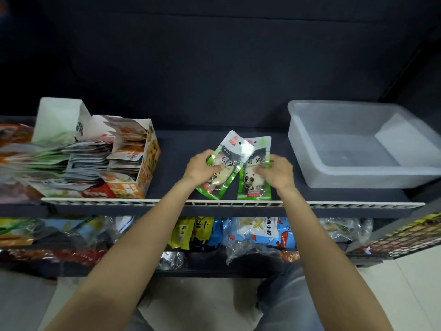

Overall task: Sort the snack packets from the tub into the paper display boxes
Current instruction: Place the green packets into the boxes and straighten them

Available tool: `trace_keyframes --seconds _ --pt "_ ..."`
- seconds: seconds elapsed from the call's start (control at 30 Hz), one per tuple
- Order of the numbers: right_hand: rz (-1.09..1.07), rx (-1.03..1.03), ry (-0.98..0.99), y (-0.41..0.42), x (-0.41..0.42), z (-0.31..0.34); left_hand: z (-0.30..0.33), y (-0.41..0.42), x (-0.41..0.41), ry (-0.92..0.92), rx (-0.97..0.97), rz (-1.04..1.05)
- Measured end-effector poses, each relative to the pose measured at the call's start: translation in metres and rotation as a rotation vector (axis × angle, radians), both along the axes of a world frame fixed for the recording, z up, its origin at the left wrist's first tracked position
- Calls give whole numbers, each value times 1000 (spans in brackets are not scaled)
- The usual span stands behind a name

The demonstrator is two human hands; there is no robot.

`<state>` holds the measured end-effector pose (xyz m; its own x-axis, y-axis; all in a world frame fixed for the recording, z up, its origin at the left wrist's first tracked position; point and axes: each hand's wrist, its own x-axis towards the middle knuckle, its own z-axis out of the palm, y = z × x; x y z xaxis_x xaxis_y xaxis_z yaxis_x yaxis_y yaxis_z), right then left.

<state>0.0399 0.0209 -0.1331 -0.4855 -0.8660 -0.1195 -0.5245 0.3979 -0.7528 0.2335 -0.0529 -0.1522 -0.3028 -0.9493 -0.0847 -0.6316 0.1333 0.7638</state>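
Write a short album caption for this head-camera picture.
Both hands, left hand and right hand, hold green panda packets between filled display boxes and emptied tub.

Glossy plastic packets (254, 173); translucent matt plastic tub (358, 173); paper boxes (133, 187).

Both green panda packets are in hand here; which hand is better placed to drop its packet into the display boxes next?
Left, probably. The left hand holds the left packet on the side nearer the display boxes; the right hand, holding the right packet, would have to cross over it.
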Motion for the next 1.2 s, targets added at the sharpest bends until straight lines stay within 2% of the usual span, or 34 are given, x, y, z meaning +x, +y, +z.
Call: trace_keyframes --seconds 0.07,0.2,0.3,0.47,0.6,0.73,0.9,1.07,1.13,1.2 --pt "12 -84 42 5 2 7 12 4 9 80 -92 -5" --pt "62 -269 175 12 25 37 54 26 43 118 -352 5" --pt "163 -378 194 14 54 65 91 46 81 148 -567 16" --pt "284 -592 52 4 109 102 146 66 168 61 -849 24" --pt "340 -693 -149 0 155 122 150 68 249 4 -1042 51" --pt "359 -727 -344 -7 194 126 138 59 304 41 -995 121" --pt "366 -754 -645 -18 241 129 122 38 331 6 -767 184" --pt "463 -746 -651 -39 284 130 116 29 348 -33 -549 131" --pt "488 -730 -629 -47 297 128 116 28 355 -65 -556 86" --pt "483 -735 -621 -55 306 124 116 26 359 -78 -680 103"
